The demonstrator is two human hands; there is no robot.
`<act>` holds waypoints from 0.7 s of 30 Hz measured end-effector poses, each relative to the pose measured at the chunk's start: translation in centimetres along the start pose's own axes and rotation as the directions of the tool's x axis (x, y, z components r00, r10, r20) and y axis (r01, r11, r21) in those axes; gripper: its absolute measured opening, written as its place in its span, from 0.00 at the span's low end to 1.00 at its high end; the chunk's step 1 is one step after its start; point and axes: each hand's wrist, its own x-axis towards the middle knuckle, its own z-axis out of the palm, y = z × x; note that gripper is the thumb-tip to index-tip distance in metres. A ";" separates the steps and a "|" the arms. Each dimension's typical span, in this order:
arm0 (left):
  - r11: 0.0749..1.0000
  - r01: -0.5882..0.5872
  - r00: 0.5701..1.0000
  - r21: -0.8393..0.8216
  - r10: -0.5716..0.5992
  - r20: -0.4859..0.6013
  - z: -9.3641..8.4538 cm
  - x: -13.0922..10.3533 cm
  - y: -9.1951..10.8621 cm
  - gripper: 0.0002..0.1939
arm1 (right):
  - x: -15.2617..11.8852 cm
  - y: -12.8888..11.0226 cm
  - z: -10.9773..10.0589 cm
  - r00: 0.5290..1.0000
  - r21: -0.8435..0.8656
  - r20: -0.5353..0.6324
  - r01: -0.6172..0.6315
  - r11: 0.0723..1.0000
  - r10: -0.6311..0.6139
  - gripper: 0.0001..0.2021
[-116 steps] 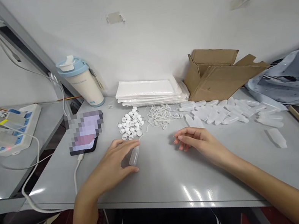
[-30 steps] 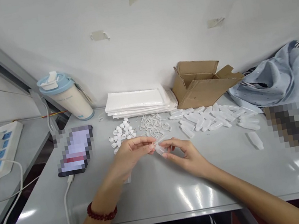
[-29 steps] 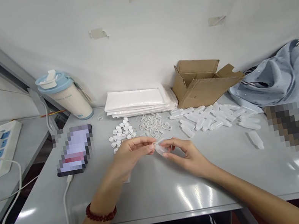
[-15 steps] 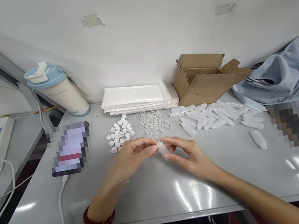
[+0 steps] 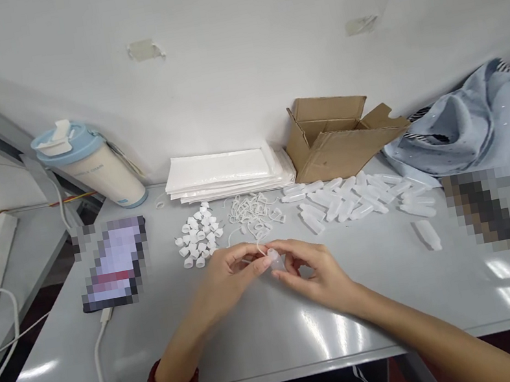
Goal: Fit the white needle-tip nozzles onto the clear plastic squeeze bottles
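A small translucent plastic bottle (image 5: 277, 260) is held over the table between my two hands, tilted with its neck up and to the left. My right hand (image 5: 316, 270) grips the bottle's body between thumb and fingers. At the neck, my left hand (image 5: 231, 279) is closed in a pinch on a thin white strap (image 5: 259, 246), part of which loops up above the fingertips. Just beyond my hands lie a heap of white straps (image 5: 253, 212), a group of small white caps (image 5: 199, 235) and a spread of similar bottles (image 5: 352, 197).
One loose bottle (image 5: 426, 234) lies at the right, near a blurred dark object (image 5: 488, 209). Along the wall are white envelopes (image 5: 221, 167), an open cardboard box (image 5: 336, 149), blue cloth (image 5: 465, 127) and a tumbler (image 5: 100, 169). A phone (image 5: 117, 261) charges at the left.
The view has shifted slightly, so the things on the table sit further left. My left fingertips stay at the bottle's neck, and the bottle stands a little more upright in my right hand.
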 end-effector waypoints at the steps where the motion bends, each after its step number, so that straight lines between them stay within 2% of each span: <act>1: 1.000 0.003 1.000 0.002 -0.003 0.012 0.0 0.0 0.0 0.11 | 0.0 0.0 0.0 1.000 -0.021 0.002 0.013 1.000 -0.013 0.17; 4: 0.998 0.005 1.000 0.058 -0.006 0.022 0.2 0.1 0.0 0.11 | 0.0 0.2 0.0 0.999 -0.085 -0.022 0.039 0.996 -0.041 0.17; 5: 0.995 -0.012 1.000 0.095 0.013 -0.005 0.3 0.0 0.0 0.10 | 0.0 0.3 0.0 0.998 -0.093 -0.033 0.042 0.995 -0.045 0.18; 7: 0.977 -0.073 0.986 0.200 0.100 -0.131 0.8 -0.3 0.1 0.08 | 0.0 0.4 -0.1 0.998 -0.094 -0.049 0.034 0.995 -0.039 0.18; 8: 0.955 -0.112 0.961 0.274 0.174 -0.214 1.1 -0.6 0.1 0.07 | 0.1 0.5 -0.1 0.998 -0.093 -0.056 0.022 0.995 -0.027 0.19; 10: 0.864 -0.215 0.866 0.456 0.384 -0.319 1.6 -1.2 0.1 0.07 | 0.2 0.5 -0.1 0.998 -0.094 -0.070 -0.016 0.995 0.010 0.18; 11: 0.789 -0.277 0.812 0.549 0.497 -0.304 1.8 -1.6 0.1 0.07 | 0.2 0.5 -0.1 0.997 -0.093 -0.075 -0.043 0.995 0.036 0.18; 12: 0.699 -0.340 0.768 0.630 0.593 -0.243 1.9 -1.9 0.1 0.07 | 0.3 0.5 -0.1 0.995 -0.089 -0.075 -0.073 0.993 0.066 0.18; 14: 0.517 -0.442 0.716 0.733 0.696 -0.059 2.2 -2.5 0.0 0.10 | 0.4 0.3 0.0 0.990 -0.066 -0.055 -0.132 0.989 0.128 0.17; 17: 0.358 -0.482 0.725 0.800 0.675 0.134 2.5 -2.8 -0.4 0.16 | 0.3 -0.1 0.1 0.983 -0.014 -0.008 -0.185 0.983 0.185 0.15; 21: 0.268 -0.437 0.749 0.859 0.638 0.181 3.3 -2.7 -1.3 0.20 | 0.0 -0.5 0.3 0.984 0.028 0.009 -0.177 0.984 0.177 0.13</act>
